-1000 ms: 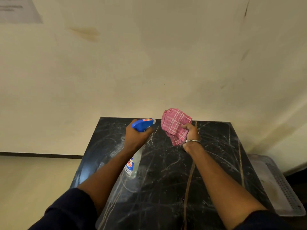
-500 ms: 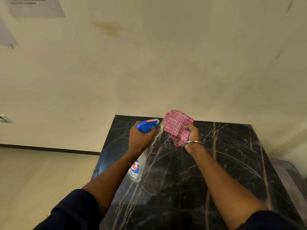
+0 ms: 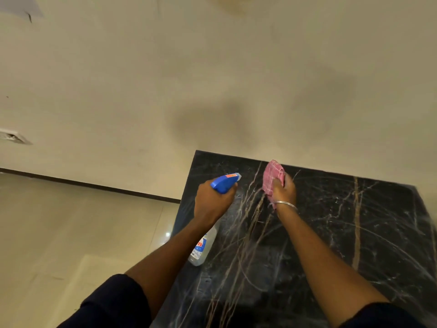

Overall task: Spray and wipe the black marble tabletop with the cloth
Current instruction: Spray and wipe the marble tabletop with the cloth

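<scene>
The black marble tabletop (image 3: 331, 233) with pale and tan veins fills the lower right. My left hand (image 3: 211, 202) grips a clear spray bottle (image 3: 204, 245) by its blue trigger head (image 3: 225, 183), nozzle pointing right above the table's left part. My right hand (image 3: 283, 190), a metal bangle at its wrist, is shut on a bunched pink checked cloth (image 3: 272, 178) near the table's far edge. Fine droplets show on the marble between the two hands.
A cream wall (image 3: 212, 79) rises right behind the table's far edge. Beige floor tiles (image 3: 82, 233) lie to the left, below a dark skirting line. The table's left edge (image 3: 182, 209) runs close beside my left arm.
The view has swung left, so the table sits further right. My right hand has turned the cloth downward and bunched it tighter. The bottle stays held in my left hand.
</scene>
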Demonstrator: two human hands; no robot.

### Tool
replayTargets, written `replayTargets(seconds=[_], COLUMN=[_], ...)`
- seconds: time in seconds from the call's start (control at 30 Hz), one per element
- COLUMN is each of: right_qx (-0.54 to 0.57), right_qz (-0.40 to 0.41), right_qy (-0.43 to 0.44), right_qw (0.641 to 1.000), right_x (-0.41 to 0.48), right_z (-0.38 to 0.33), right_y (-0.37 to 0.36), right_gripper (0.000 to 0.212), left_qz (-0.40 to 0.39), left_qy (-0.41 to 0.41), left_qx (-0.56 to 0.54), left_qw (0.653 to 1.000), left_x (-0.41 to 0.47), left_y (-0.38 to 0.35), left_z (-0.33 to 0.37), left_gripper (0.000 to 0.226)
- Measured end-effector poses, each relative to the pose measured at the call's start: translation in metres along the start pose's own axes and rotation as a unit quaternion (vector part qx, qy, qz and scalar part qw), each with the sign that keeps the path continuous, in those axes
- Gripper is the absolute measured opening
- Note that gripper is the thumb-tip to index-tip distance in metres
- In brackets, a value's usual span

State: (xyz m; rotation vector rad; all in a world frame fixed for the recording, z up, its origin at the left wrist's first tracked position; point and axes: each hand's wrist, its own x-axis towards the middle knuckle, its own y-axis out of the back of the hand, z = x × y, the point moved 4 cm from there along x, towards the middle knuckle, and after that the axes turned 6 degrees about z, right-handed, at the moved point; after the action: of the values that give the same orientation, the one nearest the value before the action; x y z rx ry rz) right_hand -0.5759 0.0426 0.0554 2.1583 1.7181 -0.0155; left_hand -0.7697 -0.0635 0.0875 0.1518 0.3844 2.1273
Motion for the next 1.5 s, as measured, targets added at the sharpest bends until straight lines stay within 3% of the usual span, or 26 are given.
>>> replayTargets(seconds=[0.1, 0.17, 0.27, 0.33, 0.37, 0.6, 0.73, 0.9, 0.93, 1.03, 1.13, 1.27, 1.5], right_qx=[-0.180, -0.261, -0.444, -0.550, -0.574, -0.535, -0.520, -0.578, -0.569, -0.518, -0.517, -0.528, -0.555], right_qz=[-0.029, -0.104, -0.197, -0.218, -0.219, -0.134, -0.179, -0.228, -0.240, -0.258, -0.221, -0.165, -0.055], right_qy=[0.081, 0.110, 0.207, 0.232, 0.235, 0.267, 0.299, 0.361, 0.373, 0.383, 0.378, 0.343, 0.218], right_qw=[0.980, 0.953, 0.849, 0.772, 0.753, 0.790, 0.780, 0.695, 0.693, 0.720, 0.735, 0.759, 0.801], right_x=[0.012, 0.017, 0.026, 0.031, 0.031, 0.020, 0.013, 0.009, 0.009, 0.017, 0.039, 0.065, 0.091], right_z=[0.011, 0.024, 0.050, 0.064, 0.068, 0.060, 0.045, 0.043, 0.038, 0.025, 0.032, 0.047, 0.058], right_y=[-0.024, -0.047, -0.075, -0.087, -0.090, -0.160, -0.231, -0.292, -0.294, -0.278, -0.244, -0.189, -0.123], right_gripper=[0.052, 0.061, 0.075, 0.083, 0.084, 0.077, 0.063, 0.073, 0.070, 0.071, 0.067, 0.062, 0.063], left_qz=[-0.006, -0.016, -0.024, -0.014, -0.010, -0.011, -0.009, 0.025, 0.030, 0.032, 0.013, -0.006, -0.018], left_qy=[-0.005, -0.010, 0.003, 0.016, 0.022, 0.046, 0.054, 0.055, 0.057, 0.061, 0.056, 0.052, 0.054], left_qx=[0.027, 0.049, 0.076, 0.086, 0.089, 0.114, 0.148, 0.157, 0.160, 0.171, 0.167, 0.139, 0.108], left_qw=[1.000, 0.999, 0.997, 0.996, 0.996, 0.992, 0.988, 0.986, 0.985, 0.983, 0.984, 0.989, 0.992], left_x=[0.011, 0.021, 0.035, 0.046, 0.051, 0.089, 0.105, 0.121, 0.124, 0.129, 0.131, 0.132, 0.125], left_y=[0.006, 0.007, 0.007, 0.009, 0.011, 0.024, 0.035, 0.060, 0.063, 0.066, 0.058, 0.043, 0.036], left_z=[-0.009, -0.014, -0.023, -0.028, -0.029, -0.044, -0.057, -0.074, -0.077, -0.084, -0.079, -0.063, -0.063], left_gripper=[0.022, 0.023, 0.028, 0.028, 0.026, 0.024, 0.032, 0.034, 0.040, 0.053, 0.031, 0.028, 0.030])
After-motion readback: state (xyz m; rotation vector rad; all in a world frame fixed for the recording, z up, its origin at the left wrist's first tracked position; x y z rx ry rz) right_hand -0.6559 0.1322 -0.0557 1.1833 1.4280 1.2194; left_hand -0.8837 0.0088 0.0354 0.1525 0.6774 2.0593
